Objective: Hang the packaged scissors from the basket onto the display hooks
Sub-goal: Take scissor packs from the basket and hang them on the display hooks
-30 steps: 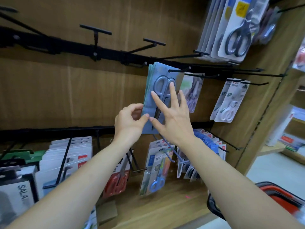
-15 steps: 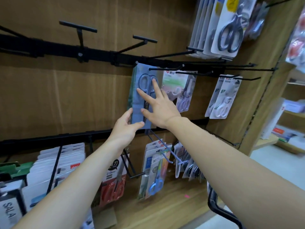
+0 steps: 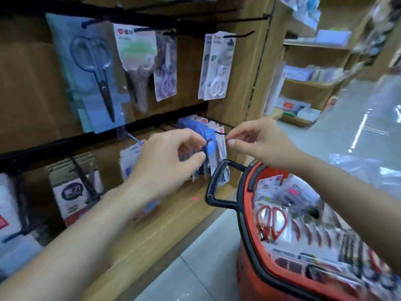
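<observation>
The blue pack of scissors [image 3: 91, 77] hangs on a black display hook [image 3: 91, 23] at the upper left, and no hand touches it. My left hand [image 3: 169, 161] hovers lower down with loosely curled fingers and nothing in it, in front of the lower row of hooks. My right hand [image 3: 260, 144] floats beside it, also loosely curled and empty, above the basket's black handle [image 3: 213, 187]. The red basket [image 3: 249, 235] stands at the lower right, filled with several packaged scissors, among them a red-handled pair [image 3: 271, 222].
More scissor packs hang on the wooden display: clear ones [image 3: 138, 61], white-handled ones [image 3: 214, 68], and blue-carded ones [image 3: 204, 131] on the lower hooks. Bare hook tips stick out towards me. Open shelves [image 3: 310, 61] with goods stand at the right, with grey floor [image 3: 195, 268] below.
Both hands have let go of the blue pack, which now hangs alone, and have dropped down and to the right. The view has swung towards the basket.
</observation>
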Motion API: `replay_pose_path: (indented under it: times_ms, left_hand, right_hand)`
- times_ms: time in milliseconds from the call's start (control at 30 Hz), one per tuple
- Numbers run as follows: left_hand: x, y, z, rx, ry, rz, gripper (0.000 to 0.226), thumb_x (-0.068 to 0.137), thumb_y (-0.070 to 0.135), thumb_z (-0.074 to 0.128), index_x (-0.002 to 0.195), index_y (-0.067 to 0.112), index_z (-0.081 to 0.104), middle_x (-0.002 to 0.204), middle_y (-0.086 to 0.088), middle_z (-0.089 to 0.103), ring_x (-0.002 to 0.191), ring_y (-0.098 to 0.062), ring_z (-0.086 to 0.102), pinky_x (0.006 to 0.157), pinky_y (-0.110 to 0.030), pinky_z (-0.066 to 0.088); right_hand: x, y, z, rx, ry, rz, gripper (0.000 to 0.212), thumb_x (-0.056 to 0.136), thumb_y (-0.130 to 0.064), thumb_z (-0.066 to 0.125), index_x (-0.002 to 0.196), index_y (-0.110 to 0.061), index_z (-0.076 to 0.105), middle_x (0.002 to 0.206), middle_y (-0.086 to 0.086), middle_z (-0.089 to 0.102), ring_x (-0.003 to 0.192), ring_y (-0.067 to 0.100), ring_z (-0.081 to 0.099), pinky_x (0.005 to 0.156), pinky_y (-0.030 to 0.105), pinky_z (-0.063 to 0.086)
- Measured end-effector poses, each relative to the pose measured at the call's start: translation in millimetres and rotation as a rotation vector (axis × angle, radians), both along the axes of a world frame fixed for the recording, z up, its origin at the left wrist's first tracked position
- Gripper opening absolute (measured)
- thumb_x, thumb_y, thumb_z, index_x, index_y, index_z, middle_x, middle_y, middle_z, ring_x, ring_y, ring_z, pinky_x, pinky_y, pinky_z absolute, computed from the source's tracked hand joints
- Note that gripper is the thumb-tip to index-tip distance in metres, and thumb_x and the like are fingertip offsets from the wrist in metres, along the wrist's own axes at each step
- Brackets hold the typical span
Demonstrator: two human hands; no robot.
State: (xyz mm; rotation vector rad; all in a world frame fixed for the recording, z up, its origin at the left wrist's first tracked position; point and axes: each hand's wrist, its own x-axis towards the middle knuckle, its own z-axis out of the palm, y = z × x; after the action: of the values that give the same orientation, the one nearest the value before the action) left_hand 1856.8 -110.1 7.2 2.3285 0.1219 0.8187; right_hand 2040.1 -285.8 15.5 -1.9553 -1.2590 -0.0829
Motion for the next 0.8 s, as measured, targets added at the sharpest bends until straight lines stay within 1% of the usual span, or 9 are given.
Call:
replay_pose_path:
  times_ms: [100,167,233,333,433,533,633,733,800]
  left_hand:
    - [25,-46,-31,0.115,0.133,-0.248,0.026,0.082,0.047,0.063,0.097,0.031,0.076,0.091,0.016,0.074,0.087,-0.005,0.067,0.082,-0.038,0.056]
    - [38,-72,-55,0.262,0.256,-0.376,0.042,0.081,0.064,0.053,0.104,0.036,0.073,0.102,0.017,0.070,0.100,-0.008,0.061,0.091,-0.039,0.051]
    - [47,-88,-81,0.407,0.358,-0.487,0.060,0.077,0.078,0.040,0.106,0.038,0.074,0.112,0.019,0.066,0.114,-0.008,0.053,0.102,-0.037,0.041]
    - [51,-98,-115,0.446,0.362,-0.546,0.054,0.080,0.074,0.039,0.083,0.034,0.074,0.108,0.024,0.067,0.127,-0.001,0.045,0.109,-0.031,0.019]
    - [54,-100,-132,0.382,0.248,-0.544,0.028,0.079,0.048,0.052,0.066,0.027,0.064,0.079,0.019,0.064,0.114,-0.005,0.056,0.106,-0.029,0.016]
    - [59,-96,-134,0.323,0.190,-0.560,0.020,0.073,0.038,0.052,0.059,0.025,0.060,0.067,0.015,0.060,0.096,-0.006,0.057,0.103,-0.029,0.018]
    - [65,-82,-131,0.304,0.181,-0.598,0.019,0.070,0.037,0.050,0.058,0.027,0.061,0.067,0.016,0.060,0.094,-0.003,0.055,0.103,-0.032,0.021]
    - [71,-66,-128,0.312,0.200,-0.630,0.022,0.070,0.037,0.049,0.060,0.027,0.066,0.071,0.016,0.063,0.098,-0.006,0.057,0.106,-0.027,0.018]
    - [71,-62,-125,0.339,0.215,-0.630,0.023,0.070,0.037,0.048,0.062,0.028,0.067,0.074,0.015,0.065,0.102,-0.005,0.058,0.108,-0.024,0.015]
  right_hand:
    - [16,-50,-14,-0.167,0.064,-0.059,0.018,0.087,-0.008,0.081,0.088,-0.026,0.077,0.074,0.007,0.076,0.065,0.012,0.063,0.065,0.027,0.052]
    - [25,-77,-28,-0.311,0.105,-0.087,0.010,0.086,-0.007,0.082,0.091,-0.015,0.080,0.071,0.003,0.076,0.061,0.006,0.063,0.063,0.026,0.052]
    - [31,-101,-45,-0.474,0.062,-0.128,0.010,0.085,-0.010,0.083,0.094,-0.011,0.079,0.066,-0.012,0.071,0.058,-0.003,0.062,0.062,0.014,0.046]
    - [35,-132,-75,-0.648,0.021,-0.208,0.030,0.084,-0.023,0.085,0.112,-0.016,0.074,0.095,-0.004,0.074,0.083,0.008,0.068,0.075,0.015,0.047]
    - [37,-145,-108,-0.766,0.026,-0.217,0.064,0.085,-0.034,0.083,0.141,-0.013,0.059,0.128,-0.001,0.065,0.105,0.013,0.060,0.092,0.024,0.045]
    - [36,-138,-123,-0.798,0.100,-0.219,0.066,0.086,-0.037,0.082,0.143,-0.015,0.056,0.113,-0.008,0.067,0.085,0.005,0.055,0.084,0.023,0.041]
    - [42,-130,-120,-0.740,0.310,-0.207,0.040,0.086,-0.031,0.084,0.116,-0.013,0.065,0.078,0.002,0.072,0.063,0.013,0.065,0.063,0.029,0.053]
    - [43,-127,-118,-0.659,0.398,-0.215,0.032,0.086,-0.025,0.084,0.109,-0.010,0.067,0.083,0.018,0.075,0.069,0.033,0.073,0.068,0.044,0.062]
    - [41,-131,-121,-0.618,0.351,-0.197,0.032,0.087,-0.029,0.083,0.110,-0.011,0.068,0.081,0.008,0.074,0.068,0.024,0.071,0.069,0.043,0.059]
